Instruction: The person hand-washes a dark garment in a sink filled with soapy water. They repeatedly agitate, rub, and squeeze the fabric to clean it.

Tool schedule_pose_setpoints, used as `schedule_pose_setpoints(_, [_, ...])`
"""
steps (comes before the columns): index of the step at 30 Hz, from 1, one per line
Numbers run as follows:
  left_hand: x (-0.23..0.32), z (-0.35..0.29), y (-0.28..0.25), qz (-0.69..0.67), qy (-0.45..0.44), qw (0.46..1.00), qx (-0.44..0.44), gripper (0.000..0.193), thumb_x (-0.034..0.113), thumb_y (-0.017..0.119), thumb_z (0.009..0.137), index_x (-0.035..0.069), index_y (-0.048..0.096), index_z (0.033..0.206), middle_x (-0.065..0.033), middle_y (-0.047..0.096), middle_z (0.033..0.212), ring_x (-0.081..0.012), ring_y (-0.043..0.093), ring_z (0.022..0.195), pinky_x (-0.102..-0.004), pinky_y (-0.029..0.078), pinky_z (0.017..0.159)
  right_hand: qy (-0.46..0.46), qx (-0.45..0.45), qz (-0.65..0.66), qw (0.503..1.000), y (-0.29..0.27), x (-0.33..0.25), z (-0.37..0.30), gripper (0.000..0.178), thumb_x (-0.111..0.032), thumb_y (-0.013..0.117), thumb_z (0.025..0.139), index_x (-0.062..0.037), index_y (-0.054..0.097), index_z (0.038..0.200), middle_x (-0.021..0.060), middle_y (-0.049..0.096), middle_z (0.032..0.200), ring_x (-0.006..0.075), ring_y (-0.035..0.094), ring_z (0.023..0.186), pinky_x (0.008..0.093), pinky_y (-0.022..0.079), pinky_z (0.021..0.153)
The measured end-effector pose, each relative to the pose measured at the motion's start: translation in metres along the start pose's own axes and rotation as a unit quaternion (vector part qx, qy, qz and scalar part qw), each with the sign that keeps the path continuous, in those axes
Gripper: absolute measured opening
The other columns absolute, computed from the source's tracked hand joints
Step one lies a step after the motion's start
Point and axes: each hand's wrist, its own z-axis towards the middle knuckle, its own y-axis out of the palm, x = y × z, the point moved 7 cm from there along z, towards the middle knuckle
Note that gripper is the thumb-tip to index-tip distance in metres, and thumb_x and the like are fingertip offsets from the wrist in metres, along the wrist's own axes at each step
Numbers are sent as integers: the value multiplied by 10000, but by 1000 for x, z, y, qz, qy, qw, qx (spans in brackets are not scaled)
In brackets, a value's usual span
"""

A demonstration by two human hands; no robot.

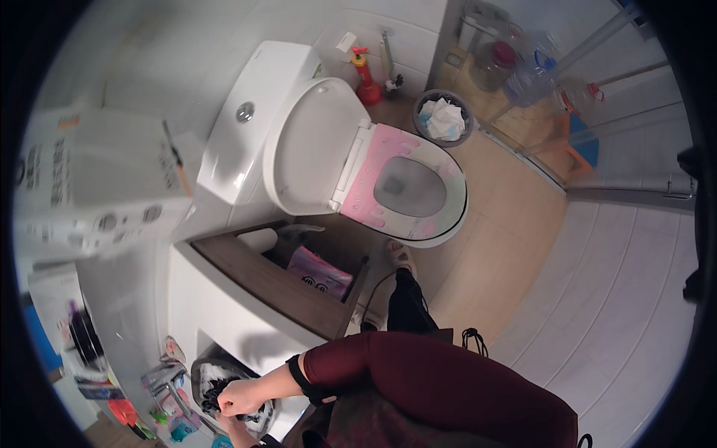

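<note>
At the lower left, a dark-rimmed basin (199,367) sits in the white sink and holds white suds. A bunched, wet black cloth (213,394) lies among the suds. My right hand (243,396) is closed on the cloth, its arm in a dark red sleeve with a black band at the cuff. Close below it, my left hand (237,431) is also closed at the cloth; its fingers are largely hidden behind the right hand. The faucet (166,379) stands just left of the basin.
A white toilet (306,149) with raised lid and pink-patterned seat stands ahead. Beside it are a red plunger-like tool (367,89) and a grey bin (420,127) with used tissues. A large carton (104,179) is at left. A purple pack (320,273) lies in the open cabinet (261,287).
</note>
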Motion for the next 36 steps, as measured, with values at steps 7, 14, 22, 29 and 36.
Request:
schedule_pose_setpoints(7, [34, -41, 57, 74, -20, 997, 11, 399, 340, 688, 940, -12, 626, 1120, -104, 684, 1016, -190, 673, 851, -346, 550, 688, -19, 2, 48, 999, -36, -7, -9, 225, -260, 638, 871, -71, 693, 979, 106, 723, 905, 282, 695, 861, 383, 526, 731])
schedule_pose_setpoints(14, [57, -55, 134, 116, -37, 993, 0, 408, 331, 699, 934, -23, 624, 1123, -110, 687, 1023, -197, 679, 858, -345, 556, 703, -14, -116, 81, 990, -38, -10, -5, 254, -238, 579, 929, -67, 730, 1040, 104, 729, 983, 246, 667, 883, 379, 518, 751])
schedule_pose_setpoints(22, [71, -58, 167, 133, -39, 990, -19, 419, 320, 713, 927, -36, 621, 1127, -117, 690, 1030, -204, 686, 866, -344, 562, 720, -39, -25, 97, 994, -51, -5, 9, 264, -284, 615, 934, -85, 719, 1073, 110, 726, 1032, 253, 669, 936, 386, 516, 814])
schedule_pose_setpoints(29, [67, -58, 147, 96, -31, 994, -41, 429, 312, 724, 921, -47, 619, 1131, -123, 692, 1037, -211, 691, 874, -343, 568, 736, -68, -36, 29, 997, -18, -5, 25, 219, -281, 637, 899, -134, 762, 1003, 88, 746, 995, 247, 696, 939, 385, 527, 802])
schedule_pose_setpoints(36, [62, -46, 83, -22, 1, 998, -61, 439, 303, 735, 915, -58, 616, 1135, -130, 694, 1044, -217, 697, 881, -342, 574, 751, -36, 66, 2, 997, 34, 0, 31, 217, -251, 640, 826, -42, 699, 819, 186, 704, 817, 365, 694, 794, 450, 528, 691])
